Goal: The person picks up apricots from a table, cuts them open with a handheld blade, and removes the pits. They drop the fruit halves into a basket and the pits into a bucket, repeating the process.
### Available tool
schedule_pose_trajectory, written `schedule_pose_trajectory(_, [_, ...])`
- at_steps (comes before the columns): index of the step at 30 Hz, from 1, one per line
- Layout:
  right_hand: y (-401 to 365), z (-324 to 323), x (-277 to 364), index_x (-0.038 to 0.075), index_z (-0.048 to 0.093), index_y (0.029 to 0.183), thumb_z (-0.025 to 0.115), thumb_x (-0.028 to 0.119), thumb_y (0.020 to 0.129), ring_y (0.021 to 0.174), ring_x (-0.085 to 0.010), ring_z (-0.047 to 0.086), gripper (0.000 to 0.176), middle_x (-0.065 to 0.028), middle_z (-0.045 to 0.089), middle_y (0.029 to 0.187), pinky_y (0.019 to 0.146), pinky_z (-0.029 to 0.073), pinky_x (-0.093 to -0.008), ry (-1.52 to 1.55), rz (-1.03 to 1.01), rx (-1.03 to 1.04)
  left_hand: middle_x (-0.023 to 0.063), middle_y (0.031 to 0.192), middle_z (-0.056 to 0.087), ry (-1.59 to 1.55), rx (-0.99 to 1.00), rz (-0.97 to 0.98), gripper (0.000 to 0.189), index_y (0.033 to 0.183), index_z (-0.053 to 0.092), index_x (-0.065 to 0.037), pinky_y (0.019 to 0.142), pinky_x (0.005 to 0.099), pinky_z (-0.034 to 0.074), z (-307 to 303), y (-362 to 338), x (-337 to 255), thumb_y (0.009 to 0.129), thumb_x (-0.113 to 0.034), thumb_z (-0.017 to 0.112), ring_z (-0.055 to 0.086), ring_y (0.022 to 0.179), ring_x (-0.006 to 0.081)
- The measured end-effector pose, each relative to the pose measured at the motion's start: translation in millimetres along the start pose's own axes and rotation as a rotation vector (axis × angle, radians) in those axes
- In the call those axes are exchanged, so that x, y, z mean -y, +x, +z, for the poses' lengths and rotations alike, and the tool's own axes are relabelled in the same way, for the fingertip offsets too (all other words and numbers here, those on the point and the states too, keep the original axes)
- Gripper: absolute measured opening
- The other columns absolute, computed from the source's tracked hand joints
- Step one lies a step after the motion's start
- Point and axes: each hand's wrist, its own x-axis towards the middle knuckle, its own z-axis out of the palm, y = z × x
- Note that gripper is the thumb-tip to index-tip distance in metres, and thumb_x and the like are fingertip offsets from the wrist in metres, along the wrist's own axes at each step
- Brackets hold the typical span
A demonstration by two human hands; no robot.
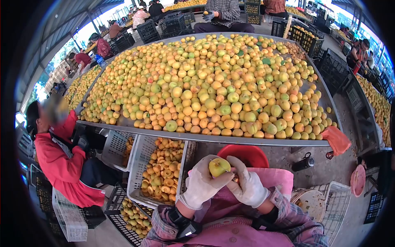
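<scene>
In white gloves, both of my hands meet above my lap, just short of the metal table's front edge. My left hand (204,181) is closed around a yellow-green apricot (218,167), which shows between thumb and fingers. Close against it, my right hand (249,185) has its fingers curled and its thumb toward the fruit. Whatever sits inside the right hand is hidden; only a small brownish-orange bit shows near the thumbs. Beyond the hands, a broad heap of whole apricots (197,86) covers the metal table (205,138).
A white crate (135,181) of split apricots stands at my left, with a black crate (113,212) of greenish fruit below it. A red basin (247,154) lies under the table edge. Right are a dark flask (303,162) and white bucket (310,203). A person in red (66,164) sits left.
</scene>
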Motion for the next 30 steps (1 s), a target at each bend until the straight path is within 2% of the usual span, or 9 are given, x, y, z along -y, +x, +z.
schedule_pose_trajectory(10, [10.2, -6.6, 0.3, 0.008, 0.024, 0.149, 0.065, 0.018, 0.088, 0.083, -0.0388, 0.067, 0.074, -0.0205, 0.065, 0.105, 0.069, 0.054, -0.0416, 0.033, 0.068, 0.23, 0.0131, 0.094, 0.069, 0.078, 0.025, -0.074, 0.043, 0.106, 0.065, -0.008, 0.072, 0.0359, 0.054, -1.6, -1.7, 9.5, 0.077, -0.036, 0.077, 0.068, 0.086, 0.0296])
schedule_pose_trajectory(13, [15.9, -4.4, 3.7, 0.008, 0.024, 0.148, 0.067, 0.014, 0.087, 0.093, -0.0325, 0.066, 0.075, -0.0171, 0.061, 0.116, 0.077, 0.053, -0.0349, 0.212, 0.051, 0.249, 0.0064, 0.09, 0.067, 0.227, 0.029, 0.109, 0.03, 0.102, 0.063, -0.003, 0.073, 0.028, 0.052, 1.9, -2.6, 32.5, 0.078, -0.018, 0.074, 0.064, 0.082, 0.0129])
schedule_pose_trajectory(14, [10.4, 2.0, -8.6, 0.008, 0.027, 0.147, 0.069, 0.012, 0.086, 0.105, -0.0258, 0.061, 0.075, -0.0142, 0.055, 0.126, 0.086, 0.05, -0.0298, 0.32, 0.115, 0.273, 0.0053, 0.09, 0.067, 0.076, 0.032, -0.03, 0.031, 0.103, 0.063, -0.003, 0.072, 0.0277, 0.052, 3.5, -1.6, 35.5, 0.079, -0.019, 0.074, 0.063, 0.082, 0.0121])
schedule_pose_trajectory(19, [16.5, -5.9, 3.6, 0.008, 0.033, 0.144, 0.073, 0.011, 0.083, 0.115, -0.0238, 0.056, 0.073, -0.0128, 0.051, 0.131, 0.095, 0.046, -0.0304, 0.449, 0.278, 0.418, 0.0048, 0.088, 0.066, 0.139, 0.081, 0.144, 0.029, 0.102, 0.063, -0.004, 0.073, 0.0285, 0.051, -2.0, -8.5, 24.9, 0.079, -0.019, 0.073, 0.062, 0.081, 0.0122])
schedule_pose_trajectory(20, [16.5, -5.9, 5.2, 0.009, 0.034, 0.142, 0.074, 0.01, 0.081, 0.118, -0.0231, 0.055, 0.073, -0.012, 0.05, 0.132, 0.097, 0.045, -0.0308, 0.532, 0.334, 0.449, 0.0087, 0.088, 0.067, 0.241, 0.087, 0.101, 0.03, 0.101, 0.063, -0.005, 0.076, 0.0355, 0.051, -3.6, -12.0, 20.4, 0.08, -0.025, 0.073, 0.064, 0.081, 0.0217])
schedule_pose_trajectory(21, [15.1, -3.6, 1.8, 0.009, 0.034, 0.142, 0.074, 0.01, 0.081, 0.118, -0.0231, 0.055, 0.073, -0.012, 0.05, 0.132, 0.097, 0.045, -0.0308, 0.531, 0.333, 0.451, 0.0126, 0.087, 0.068, 0.342, 0.093, 0.06, 0.033, 0.1, 0.064, -0.006, 0.078, 0.0425, 0.05, -4.9, -13.2, 14.5, 0.08, -0.03, 0.073, 0.065, 0.08, 0.0313])
schedule_pose_trajectory(24, [8.6, -1.7, -6.5, 0.009, 0.036, 0.141, 0.076, 0.007, 0.079, 0.117, -0.0222, 0.055, 0.074, -0.0095, 0.051, 0.128, 0.099, 0.045, -0.0323, 0.56, 0.168, 0.431, 0.0117, 0.086, 0.069, -0.009, 0.138, 0.093, 0.031, 0.098, 0.066, -0.005, 0.074, 0.0362, 0.052, 2.8, -15.4, 25.2, 0.079, -0.029, 0.074, 0.068, 0.078, 0.0279])
schedule_pose_trajectory(27, [13.4, -18.2, 9.3, 0.01, 0.036, 0.141, 0.076, 0.005, 0.078, 0.12, -0.021, 0.051, 0.074, -0.0085, 0.052, 0.126, 0.102, 0.043, -0.0321, 0.46, 0.23, 0.546, 0.0115, 0.087, 0.07, -0.117, 0.191, 0.046, 0.032, 0.096, 0.067, -0.005, 0.07, 0.0345, 0.053, 5.2, -21.0, 25.9, 0.077, -0.028, 0.076, 0.068, 0.078, 0.0263])
schedule_pose_trajectory(30, [13.6, -24.3, 12.0, 0.01, 0.038, 0.14, 0.075, 0.004, 0.077, 0.101, -0.0176, 0.061, 0.073, -0.0076, 0.052, 0.125, 0.084, 0.051, -0.0277, 0.608, 0.461, 0.652, 0.0108, 0.086, 0.07, -0.006, 0.141, 0.082, 0.032, 0.096, 0.067, -0.005, 0.068, 0.0345, 0.054, 8.6, -30.4, 33.0, 0.077, -0.028, 0.077, 0.069, 0.078, 0.0252])
